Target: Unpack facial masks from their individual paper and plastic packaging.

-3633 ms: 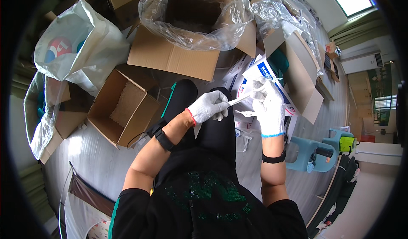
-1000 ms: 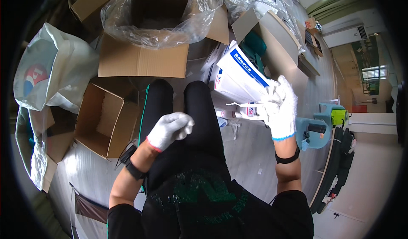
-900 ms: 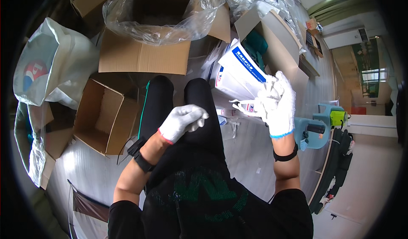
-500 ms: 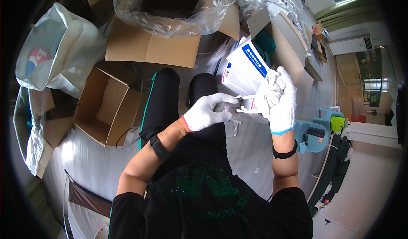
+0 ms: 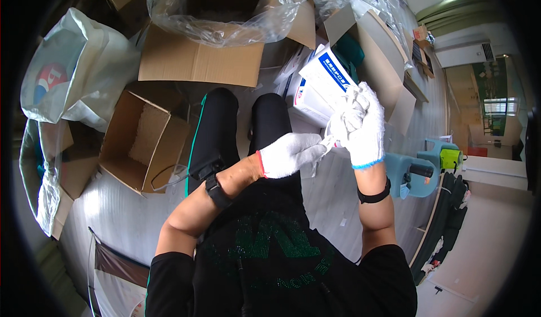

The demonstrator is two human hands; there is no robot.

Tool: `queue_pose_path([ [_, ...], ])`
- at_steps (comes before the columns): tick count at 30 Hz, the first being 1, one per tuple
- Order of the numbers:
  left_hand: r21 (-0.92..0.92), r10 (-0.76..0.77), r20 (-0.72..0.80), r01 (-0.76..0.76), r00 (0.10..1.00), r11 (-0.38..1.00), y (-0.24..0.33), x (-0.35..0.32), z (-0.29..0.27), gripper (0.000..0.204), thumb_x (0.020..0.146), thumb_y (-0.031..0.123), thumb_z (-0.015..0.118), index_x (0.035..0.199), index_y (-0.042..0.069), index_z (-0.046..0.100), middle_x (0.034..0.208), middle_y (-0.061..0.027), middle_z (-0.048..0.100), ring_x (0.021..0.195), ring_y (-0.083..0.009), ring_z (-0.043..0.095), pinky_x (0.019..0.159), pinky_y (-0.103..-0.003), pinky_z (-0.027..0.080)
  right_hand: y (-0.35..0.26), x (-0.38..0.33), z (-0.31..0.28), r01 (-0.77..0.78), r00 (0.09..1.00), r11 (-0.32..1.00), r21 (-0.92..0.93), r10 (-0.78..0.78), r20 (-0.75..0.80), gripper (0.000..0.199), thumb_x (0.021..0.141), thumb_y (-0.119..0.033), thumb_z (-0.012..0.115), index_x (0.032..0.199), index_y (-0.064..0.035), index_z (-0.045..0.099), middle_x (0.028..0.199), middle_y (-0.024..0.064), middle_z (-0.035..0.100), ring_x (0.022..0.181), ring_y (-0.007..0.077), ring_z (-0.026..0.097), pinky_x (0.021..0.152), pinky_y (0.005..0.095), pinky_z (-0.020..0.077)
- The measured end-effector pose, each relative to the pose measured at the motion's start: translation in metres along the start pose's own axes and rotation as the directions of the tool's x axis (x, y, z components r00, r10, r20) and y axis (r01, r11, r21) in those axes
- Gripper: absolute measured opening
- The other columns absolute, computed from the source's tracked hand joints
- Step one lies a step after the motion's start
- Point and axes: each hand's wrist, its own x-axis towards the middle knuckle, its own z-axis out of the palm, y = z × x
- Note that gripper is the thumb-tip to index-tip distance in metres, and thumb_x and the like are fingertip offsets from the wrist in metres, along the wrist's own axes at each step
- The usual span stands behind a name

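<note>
My right hand [image 5: 370,132], in a white knit glove with a blue cuff edge, is closed around a bunched bundle of white, strip-like material [image 5: 350,114]; its exact kind I cannot make out. My left hand [image 5: 287,156], gloved in white with a red cuff edge, pinches loose ends hanging from the bundle's lower left side. Just beyond both hands stands a white carton with blue and red print [image 5: 307,103]. The carton's raised flap [image 5: 328,76] carries a blue band and reaches behind the bundle, which hides part of it.
A large cardboard box with a clear plastic liner [image 5: 200,58] stands ahead. To the left are a smaller open box [image 5: 138,139] and a white woven bag [image 5: 93,69]. Open cardboard flaps [image 5: 383,63] rise at the right, near a light blue stool [image 5: 403,176].
My left hand has moved right, closing its fingers on the bundle's loose ends, which were hanging between the hands. My right hand has shifted slightly left with the bundle.
</note>
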Motion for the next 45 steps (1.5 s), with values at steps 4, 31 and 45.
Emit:
queue_pose_path([
  [4,-0.258,-0.131,0.092,0.151,0.987,0.954,0.005,0.000,0.004,0.036,0.111,0.033,0.050,0.112,0.001,0.066,0.081,-0.0013,0.059,0.071,-0.0079,0.049,0.063,-0.024,0.042,0.003,0.001,-0.002,0.054,0.998,0.997,-0.053,-0.055,-0.019,0.037,0.105,-0.035,0.056,0.072,-0.0194,0.052,0.054,-0.0061,0.045,0.038,0.0116,0.040,0.042,0.0283,0.0417],
  [31,0.592,0.089,0.008,-0.077,0.996,0.803,0.045,-0.027,-0.012,0.016,0.100,0.013,0.059,0.092,0.001,0.067,0.072,-0.0139,0.062,0.063,-0.0276,0.059,0.064,-0.037,0.050,0.031,-0.014,-0.016,0.901,0.358,-0.190,-0.390,-0.180,0.916,0.008,0.086,-0.011,0.077,0.089,-0.0039,0.073,0.081,0.0079,0.072,0.065,0.0250,0.070,0.059,0.0347,0.0559],
  [45,0.371,0.038,0.224,-0.121,0.974,0.921,0.098,-0.114,0.000,0.017,0.096,0.014,0.062,0.083,0.003,0.061,0.071,-0.0161,0.061,0.066,-0.0366,0.062,0.060,-0.042,0.050,-0.004,-0.083,0.010,0.950,0.197,0.109,-0.292,0.516,0.834,0.022,0.091,-0.033,0.076,0.079,-0.0141,0.077,0.054,0.0006,0.058,0.043,0.0194,0.056,0.042,0.0330,0.0426],
])
